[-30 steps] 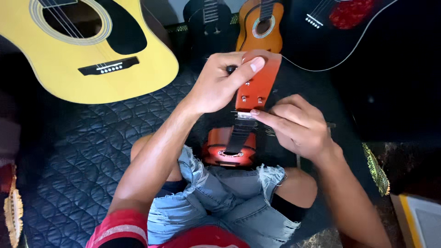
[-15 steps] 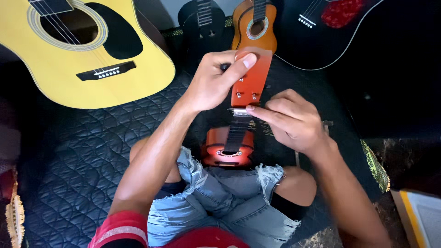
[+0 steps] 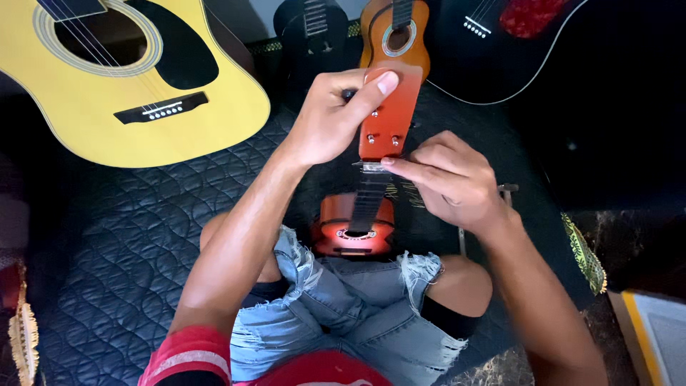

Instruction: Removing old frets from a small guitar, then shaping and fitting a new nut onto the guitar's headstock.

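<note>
Gripping the small orange-red ukulele [image 3: 355, 227] upright over the lap: left hand [image 3: 332, 118] was clamped on its headstock at 12 o'clock, right hand [image 3: 450, 179] pinched at the nut. Glossy sunburst body, dark fretboard, silver tuner posts.

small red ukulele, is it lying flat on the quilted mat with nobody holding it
No, the small red ukulele stands on the person's lap, its headstock gripped by the left hand while the right hand pinches near the nut.
</note>
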